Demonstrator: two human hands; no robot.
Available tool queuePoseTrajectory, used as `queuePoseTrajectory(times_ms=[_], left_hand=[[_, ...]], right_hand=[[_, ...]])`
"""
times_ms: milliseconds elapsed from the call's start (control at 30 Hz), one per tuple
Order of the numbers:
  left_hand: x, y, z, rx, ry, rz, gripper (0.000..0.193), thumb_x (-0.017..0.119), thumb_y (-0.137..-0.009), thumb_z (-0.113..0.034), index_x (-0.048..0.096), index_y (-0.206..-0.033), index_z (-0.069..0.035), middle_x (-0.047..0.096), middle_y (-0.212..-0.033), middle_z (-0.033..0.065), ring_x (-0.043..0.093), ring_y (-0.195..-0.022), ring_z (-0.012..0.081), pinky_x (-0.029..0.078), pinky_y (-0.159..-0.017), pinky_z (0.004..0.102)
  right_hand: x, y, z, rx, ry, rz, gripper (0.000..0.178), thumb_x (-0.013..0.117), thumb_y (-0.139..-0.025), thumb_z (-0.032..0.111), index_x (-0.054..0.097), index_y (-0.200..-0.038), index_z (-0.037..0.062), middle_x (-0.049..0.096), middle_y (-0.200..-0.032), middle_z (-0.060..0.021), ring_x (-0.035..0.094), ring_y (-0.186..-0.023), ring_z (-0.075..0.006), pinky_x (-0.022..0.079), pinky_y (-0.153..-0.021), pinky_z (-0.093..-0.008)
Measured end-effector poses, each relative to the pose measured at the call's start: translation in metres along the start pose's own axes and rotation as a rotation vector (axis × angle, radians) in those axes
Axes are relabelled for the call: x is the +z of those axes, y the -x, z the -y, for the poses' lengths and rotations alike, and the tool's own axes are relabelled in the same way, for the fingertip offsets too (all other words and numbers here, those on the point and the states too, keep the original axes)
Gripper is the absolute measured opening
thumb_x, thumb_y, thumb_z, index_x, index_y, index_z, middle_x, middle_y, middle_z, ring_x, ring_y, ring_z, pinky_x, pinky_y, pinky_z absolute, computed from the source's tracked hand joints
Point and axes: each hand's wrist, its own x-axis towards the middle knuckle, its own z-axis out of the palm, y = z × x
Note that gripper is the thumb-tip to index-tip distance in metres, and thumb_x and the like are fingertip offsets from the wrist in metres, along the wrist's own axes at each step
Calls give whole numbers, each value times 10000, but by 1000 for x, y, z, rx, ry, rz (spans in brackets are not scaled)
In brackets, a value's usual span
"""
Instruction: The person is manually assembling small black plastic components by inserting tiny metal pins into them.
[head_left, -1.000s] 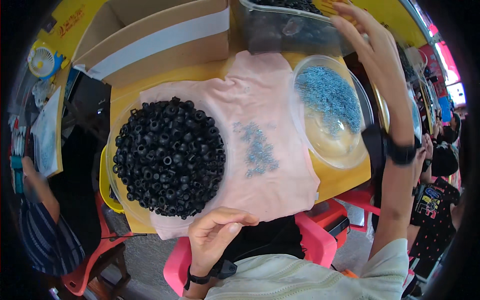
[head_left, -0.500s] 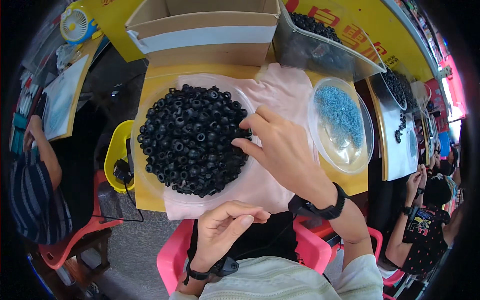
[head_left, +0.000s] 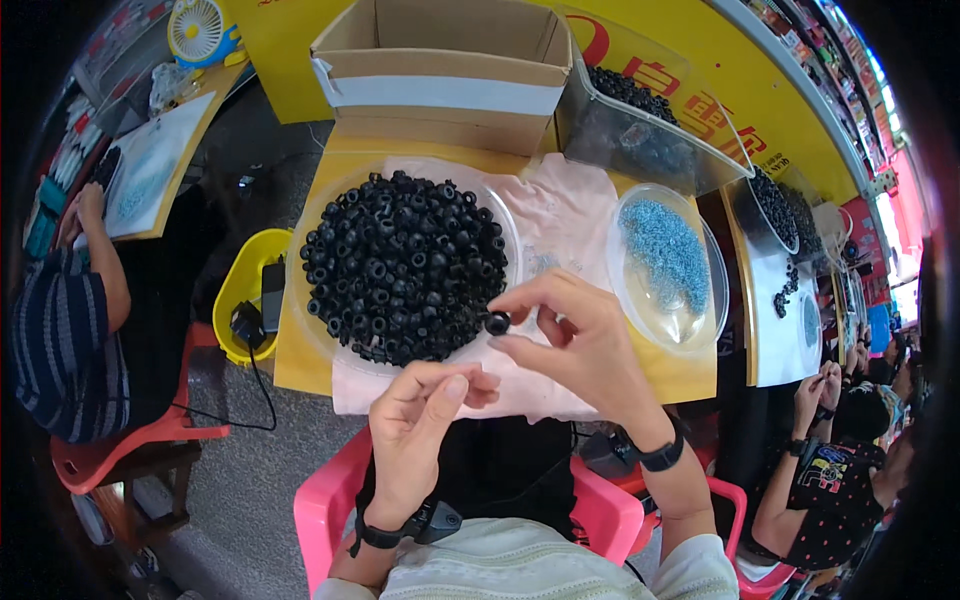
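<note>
Closest to us, our left hand [head_left: 425, 425] sits just above the lap with thumb and fingertips pressed together. If there's something tiny between them, we can't see it. Right next to it, our right hand [head_left: 575, 345] has one black ring [head_left: 497, 323] clamped between thumb and forefinger, right at the near edge of the pile [head_left: 403, 265].

The ring looks like a small, light, stiff bead with a hole through it, probably rubber or plastic. It seems smooth and round, so we'd guess it rolls away easily. Gripping across the outer rim with two fingertips looks like the way to go, since there's nothing fragile about it as far as we can tell.

The pile sits in a clear shallow dish [head_left: 318, 200] on a pink cloth [head_left: 560, 215] over the yellow table [head_left: 290, 365]. To the right there's a second clear dish with small blue bits [head_left: 665, 250].

Farther back there's an open brown cardboard box [head_left: 445, 70] with a white strip along its front. Beside it stands a clear bin [head_left: 640, 130] with more black rings. Behind everything is a yellow sign [head_left: 740, 90] with red characters. Other people are working at tables on both sides.
</note>
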Motion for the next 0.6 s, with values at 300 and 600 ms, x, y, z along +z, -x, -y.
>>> queuePoseTrajectory(times_ms=[300,600], left_hand=[[25,6,10,-133,199,92,210,610,-919,-26,569,-1117,29,650,-1083,122,642,-980,172,515,-894,326],[34,-6,17,-151,190,156,148,612,-880,35,565,-1020,24,668,-994,143,658,-946,188,516,-877,315]], right_hand=[[-6,55,9,-164,67,-98,304,769,-700,13,687,-984,86,620,-868,-65,610,-669,-167,467,-577,-254],[-48,61,-10,186,144,-51,256,724,-797,117,673,-1041,58,646,-883,-58,593,-683,-170,457,-566,-283]])
